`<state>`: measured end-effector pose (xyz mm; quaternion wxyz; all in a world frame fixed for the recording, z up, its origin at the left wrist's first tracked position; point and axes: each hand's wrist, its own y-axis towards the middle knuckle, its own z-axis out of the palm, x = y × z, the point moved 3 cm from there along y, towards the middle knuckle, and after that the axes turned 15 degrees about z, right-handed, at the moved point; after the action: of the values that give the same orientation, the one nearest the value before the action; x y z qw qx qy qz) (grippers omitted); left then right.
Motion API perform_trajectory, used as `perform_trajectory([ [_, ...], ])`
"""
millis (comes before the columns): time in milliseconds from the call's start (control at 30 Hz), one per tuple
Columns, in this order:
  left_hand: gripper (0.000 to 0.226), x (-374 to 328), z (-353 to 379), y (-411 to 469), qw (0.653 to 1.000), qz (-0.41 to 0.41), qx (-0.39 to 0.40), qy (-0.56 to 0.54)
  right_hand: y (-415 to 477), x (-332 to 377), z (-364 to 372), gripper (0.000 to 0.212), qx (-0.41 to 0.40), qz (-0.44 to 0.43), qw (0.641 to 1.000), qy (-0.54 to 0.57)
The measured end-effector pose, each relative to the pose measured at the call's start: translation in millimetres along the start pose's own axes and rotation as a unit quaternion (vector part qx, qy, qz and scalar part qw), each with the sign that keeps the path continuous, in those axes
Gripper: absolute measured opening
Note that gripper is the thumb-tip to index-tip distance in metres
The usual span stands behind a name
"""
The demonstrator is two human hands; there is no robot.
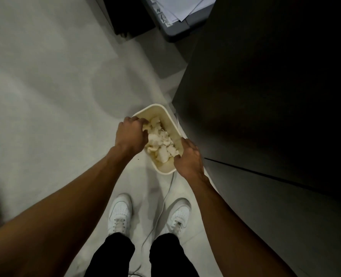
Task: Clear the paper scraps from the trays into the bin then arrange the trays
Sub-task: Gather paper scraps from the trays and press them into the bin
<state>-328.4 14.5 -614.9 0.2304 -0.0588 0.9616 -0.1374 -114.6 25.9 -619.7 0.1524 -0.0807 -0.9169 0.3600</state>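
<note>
Scraps (161,143) filled the bin (170,120); my left grip (130,134) and right grip (187,156) curled above, clamped or not, unclear to me.

The bin (170,124) is a cream, oblong tub with rounded corners and a thin rim. It is seen from above with its open top up, and its long side runs from far left to near right. Paper scraps (161,142), white and crumpled, lie heaped inside. They fill the middle and leave the far end and near corner bare.
</note>
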Motion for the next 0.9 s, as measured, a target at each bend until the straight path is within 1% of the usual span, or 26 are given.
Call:
perform_trajectory([
  [133,0.033,-10,-15,-28,0.998,-0.008,0.009,-0.063,-20,6,-13,0.068,0.003,0.009,1.0,0.003],
  [300,0.029,-39,-53,-72,0.99,-0.015,0.022,-0.14,-72,22,-42,0.062,0.002,0.02,1.0,0.017],
  [433,0.027,-76,-114,-99,0.981,-0.023,-0.009,-0.193,-130,49,-85,0.056,-0.008,0.015,0.997,0.076],
  [533,0.026,-106,-166,-111,0.973,-0.014,-0.031,-0.228,-175,72,-127,0.058,-0.019,0.007,0.99,0.142],
  [633,0.024,-133,-221,-119,0.965,0.006,-0.057,-0.255,-218,89,-174,0.062,-0.041,0.003,0.977,0.208],
  [733,0.025,-158,-273,-127,0.96,0.035,-0.075,-0.268,-258,102,-217,0.059,-0.072,-0.014,0.96,0.269],
  [900,0.022,-207,-352,-145,0.955,0.082,-0.1,-0.268,-325,117,-284,0.054,-0.147,-0.048,0.92,0.36],
])
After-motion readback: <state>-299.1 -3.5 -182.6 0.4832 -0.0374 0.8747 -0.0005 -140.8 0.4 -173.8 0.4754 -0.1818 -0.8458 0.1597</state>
